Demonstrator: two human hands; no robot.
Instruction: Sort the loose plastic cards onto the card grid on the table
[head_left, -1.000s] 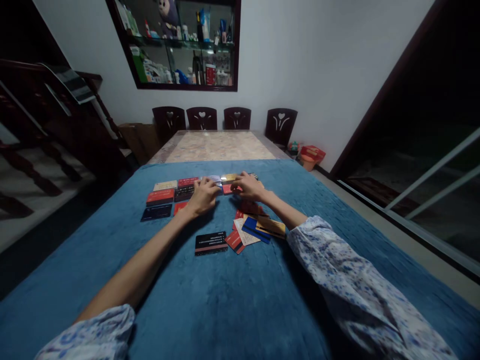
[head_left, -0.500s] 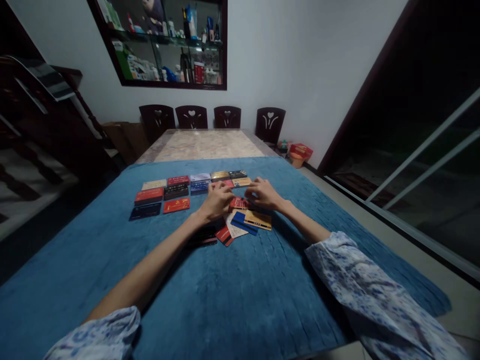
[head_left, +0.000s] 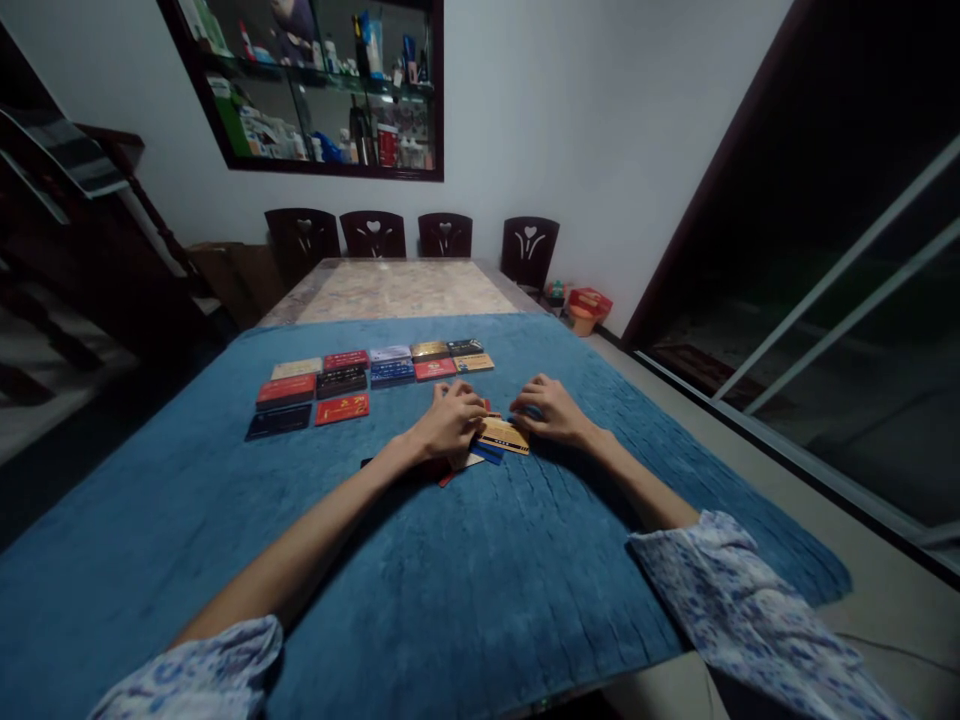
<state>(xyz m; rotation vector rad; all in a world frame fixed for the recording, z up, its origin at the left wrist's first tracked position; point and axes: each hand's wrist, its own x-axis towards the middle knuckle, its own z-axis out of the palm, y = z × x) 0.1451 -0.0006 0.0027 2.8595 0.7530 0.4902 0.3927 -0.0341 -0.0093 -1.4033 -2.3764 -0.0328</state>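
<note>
My left hand (head_left: pixel 450 420) has its fingers curled at the left edge of a yellow card (head_left: pixel 504 434). At that card's right edge are the bent fingertips of my right hand (head_left: pixel 553 408), so the card is pinched between the two hands. Beneath it a blue card (head_left: pixel 490 453) sticks out, along with a whitish card (head_left: pixel 471 460) and a red card's corner (head_left: pixel 448 479). My left hand and wrist hide much of this loose pile. Beyond lie rows of cards, among them a pink-red card (head_left: pixel 435 370) and an orange-red card (head_left: pixel 342 409).
A blue cloth (head_left: pixel 420 580) covers the near table; bare marble-like tabletop (head_left: pixel 412 285) shows beyond. Farther left in the rows are a dark card (head_left: pixel 279 422) and a red stack (head_left: pixel 286 390). Several dark chairs (head_left: pixel 373 235) stand at the far end, near a wall cabinet.
Both hands have drawn back slightly from the rows toward the loose pile and now meet the yellow card. The pink-red card in the row has come into full view. The whole view has shifted slightly.
</note>
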